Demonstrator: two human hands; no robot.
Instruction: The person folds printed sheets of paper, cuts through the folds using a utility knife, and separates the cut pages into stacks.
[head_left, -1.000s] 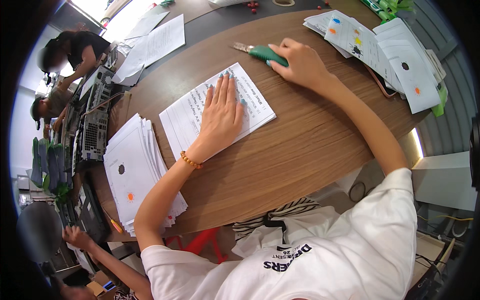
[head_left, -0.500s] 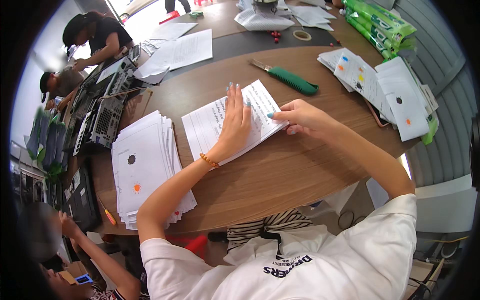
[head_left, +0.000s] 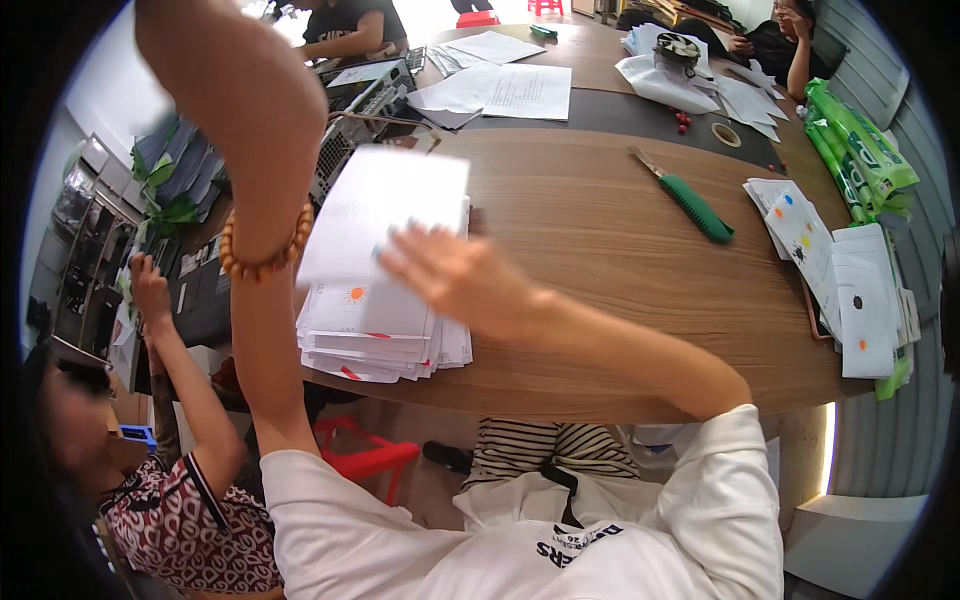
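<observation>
My left hand (head_left: 235,85) is raised close to the camera at the upper left, above a wooden bead bracelet; its fingers are out of sight. My right hand (head_left: 465,280), slightly blurred, reaches across with teal-nailed fingers stretched over a folded white paper (head_left: 385,195). That paper is on or just above a thick pile of printed sheets (head_left: 385,345), whose top one shows an orange splat mark. Whether my right thumb goes under the paper is hidden.
A green-handled cutter (head_left: 695,207) lies on the wooden table (head_left: 600,320). At the right are marked papers (head_left: 800,230) and a green plastic pack (head_left: 862,150). A tape roll (head_left: 725,135), loose sheets and opened computer cases (head_left: 375,95) stand farther off. People are nearby.
My hands have left the middle of the table. The folded paper is now over the pile at the left, with my right hand on it; my left hand has risen. The view has shifted.
</observation>
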